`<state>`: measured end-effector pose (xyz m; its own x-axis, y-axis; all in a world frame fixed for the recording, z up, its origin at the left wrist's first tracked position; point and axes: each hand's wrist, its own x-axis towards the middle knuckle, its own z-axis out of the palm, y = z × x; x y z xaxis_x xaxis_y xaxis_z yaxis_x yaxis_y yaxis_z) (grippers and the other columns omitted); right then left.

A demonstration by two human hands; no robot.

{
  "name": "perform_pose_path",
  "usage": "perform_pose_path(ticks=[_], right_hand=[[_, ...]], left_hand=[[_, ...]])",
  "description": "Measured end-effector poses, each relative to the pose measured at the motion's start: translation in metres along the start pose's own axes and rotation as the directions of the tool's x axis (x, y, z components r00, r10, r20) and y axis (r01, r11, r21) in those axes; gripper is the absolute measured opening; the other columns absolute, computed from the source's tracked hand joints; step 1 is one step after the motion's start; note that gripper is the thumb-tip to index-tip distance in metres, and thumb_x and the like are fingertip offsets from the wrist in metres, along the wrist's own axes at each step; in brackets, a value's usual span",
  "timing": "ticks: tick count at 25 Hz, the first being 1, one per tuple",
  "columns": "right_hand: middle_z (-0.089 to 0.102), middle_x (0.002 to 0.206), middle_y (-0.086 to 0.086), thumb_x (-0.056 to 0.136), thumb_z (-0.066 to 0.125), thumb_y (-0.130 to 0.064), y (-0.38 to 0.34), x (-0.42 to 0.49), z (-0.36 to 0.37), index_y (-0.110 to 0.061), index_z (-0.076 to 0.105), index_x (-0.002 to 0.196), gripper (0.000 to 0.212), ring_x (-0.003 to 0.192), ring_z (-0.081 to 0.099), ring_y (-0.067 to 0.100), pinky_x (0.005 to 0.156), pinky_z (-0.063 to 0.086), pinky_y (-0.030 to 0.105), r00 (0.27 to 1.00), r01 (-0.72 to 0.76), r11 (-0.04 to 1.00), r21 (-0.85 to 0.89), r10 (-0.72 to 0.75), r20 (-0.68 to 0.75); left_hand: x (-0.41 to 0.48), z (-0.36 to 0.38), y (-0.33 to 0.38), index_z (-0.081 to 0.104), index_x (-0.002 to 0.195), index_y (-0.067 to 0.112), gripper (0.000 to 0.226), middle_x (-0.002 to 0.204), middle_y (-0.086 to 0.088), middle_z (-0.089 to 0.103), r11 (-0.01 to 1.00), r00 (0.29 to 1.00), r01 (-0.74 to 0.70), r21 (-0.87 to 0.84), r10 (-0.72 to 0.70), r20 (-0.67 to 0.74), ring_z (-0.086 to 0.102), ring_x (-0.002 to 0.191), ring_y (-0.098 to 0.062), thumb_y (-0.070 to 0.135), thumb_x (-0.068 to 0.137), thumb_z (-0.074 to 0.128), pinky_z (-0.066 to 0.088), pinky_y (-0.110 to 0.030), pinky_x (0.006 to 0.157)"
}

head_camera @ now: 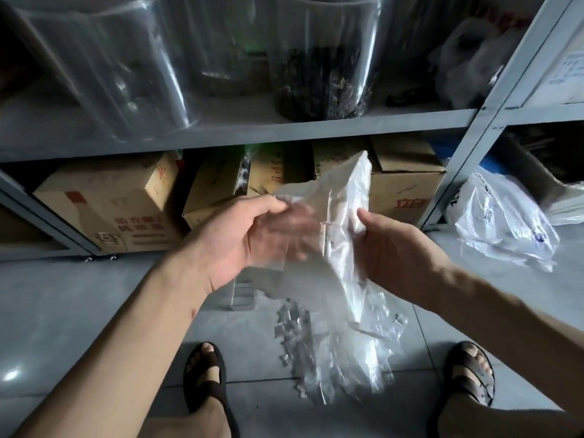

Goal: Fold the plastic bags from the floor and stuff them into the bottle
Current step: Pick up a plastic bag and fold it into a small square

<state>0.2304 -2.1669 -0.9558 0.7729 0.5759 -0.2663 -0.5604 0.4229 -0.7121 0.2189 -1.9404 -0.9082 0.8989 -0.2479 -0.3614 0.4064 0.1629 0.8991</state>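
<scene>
Floor point(63, 311): grey glossy tiles with thin pale grout lines; a bright patch of reflected light point(11, 374) at the lower left
Shelving point(284, 129): grey metal rack; one flat shelf board runs across the view; slanted braces at the left
Upright point(471, 147): grey post at the rack's right end; foot on the floor
Lower bay: brown cardboard boxes point(104, 210) with red print, side by side under the board
Right side: a second grey rack point(543, 113) just beside the post
Light: dim and soft; darker inside the shelf bays
</scene>
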Motion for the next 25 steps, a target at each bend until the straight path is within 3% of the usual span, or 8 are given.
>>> perform_pose_path(ticks=[2,4,8,12,15,17,21,25], right_hand=[[0.06,0.069,-0.001,0.076,0.08,-0.026,-0.003,-0.004,-0.002,-0.013,0.066,0.077,0.019,0.06,0.059,0.009,0.061,0.05,0.02,0.993,0.041,0.995,-0.095,-0.051,-0.108],[0.062,0.065,0.002,0.085,0.072,-0.015,-0.009,-0.005,-0.005,-0.009,0.069,0.075,0.012,0.055,0.061,0.009,0.053,0.052,0.02,0.969,0.057,0.981,-0.185,-0.1,-0.227],[0.069,0.079,0.01,0.078,0.07,-0.02,-0.022,-0.008,-0.008,0.0,0.067,0.091,0.024,0.069,0.066,0.016,0.062,0.057,0.023,0.931,0.12,0.925,-0.36,-0.231,-0.282],[0.071,0.095,0.02,0.081,0.069,-0.025,-0.026,-0.012,-0.01,0.01,0.066,0.105,0.043,0.083,0.069,0.025,0.072,0.06,0.03,0.961,0.084,0.898,-0.433,-0.188,-0.204],[0.07,0.084,0.014,0.079,0.071,-0.02,-0.026,-0.015,-0.012,0.002,0.074,0.087,0.023,0.073,0.066,0.02,0.065,0.058,0.028,0.962,0.064,0.861,-0.505,-0.188,-0.198],[0.069,0.086,0.016,0.078,0.071,-0.02,-0.028,-0.016,-0.012,0.0,0.076,0.084,0.022,0.073,0.063,0.022,0.066,0.055,0.034,0.956,0.07,0.858,-0.509,-0.203,-0.21],[0.073,0.083,0.013,0.078,0.068,-0.015,-0.028,-0.018,-0.012,-0.001,0.077,0.083,0.018,0.067,0.068,0.016,0.064,0.06,0.024,0.953,0.078,0.898,-0.433,-0.194,-0.231],[0.073,0.087,0.013,0.077,0.067,-0.014,-0.031,-0.019,-0.016,0.001,0.076,0.089,0.021,0.072,0.069,0.016,0.069,0.06,0.023,0.946,0.071,0.904,-0.421,-0.194,-0.258]], left_hand=[[0.002,-0.004,0.001,0.074,0.101,0.002,0.034,0.103,-0.022,0.074,1.0,1.0,-0.008,0.019,0.008,-0.007,0.074,0.082,-0.031,0.016,0.1,0.042,0.061,-0.04,0.072],[0.003,-0.01,0.002,0.071,0.109,-0.002,0.033,0.111,-0.027,0.071,1.0,1.0,-0.015,0.023,0.015,-0.015,0.072,0.091,-0.037,0.015,0.1,0.045,0.061,-0.039,0.074],[0.004,-0.021,0.002,0.069,0.115,-0.004,0.034,0.113,-0.025,0.071,0.996,0.999,0.005,0.093,-0.001,-0.049,0.059,0.113,-0.051,0.02,0.096,0.054,0.059,-0.043,0.081],[0.002,-0.016,0.002,0.068,0.12,-0.001,0.04,0.115,-0.025,0.07,0.996,0.996,0.001,0.085,0.006,-0.088,0.068,0.102,-0.041,0.027,0.094,0.056,0.063,-0.039,0.071],[0.004,-0.016,0.001,0.07,0.121,0.007,0.042,0.112,-0.02,0.073,0.994,0.996,-0.01,0.112,0.02,-0.088,0.07,0.105,-0.036,0.033,0.091,0.055,0.062,-0.041,0.076],[0.003,-0.015,0.001,0.069,0.12,0.006,0.041,0.109,-0.022,0.073,0.992,0.997,-0.006,0.125,0.015,-0.07,0.072,0.099,-0.036,0.032,0.09,0.057,0.062,-0.042,0.076],[0.006,-0.017,-0.003,0.07,0.118,0.003,0.048,0.111,-0.019,0.073,0.974,0.994,-0.011,0.227,0.035,-0.102,0.063,0.117,-0.04,0.022,0.074,0.072,0.044,-0.057,0.107],[0.007,-0.017,-0.005,0.07,0.112,-0.002,0.042,0.101,-0.023,0.074,0.971,0.99,-0.026,0.237,0.057,-0.127,0.073,0.097,-0.033,0.016,0.074,0.07,0.055,-0.048,0.096]])
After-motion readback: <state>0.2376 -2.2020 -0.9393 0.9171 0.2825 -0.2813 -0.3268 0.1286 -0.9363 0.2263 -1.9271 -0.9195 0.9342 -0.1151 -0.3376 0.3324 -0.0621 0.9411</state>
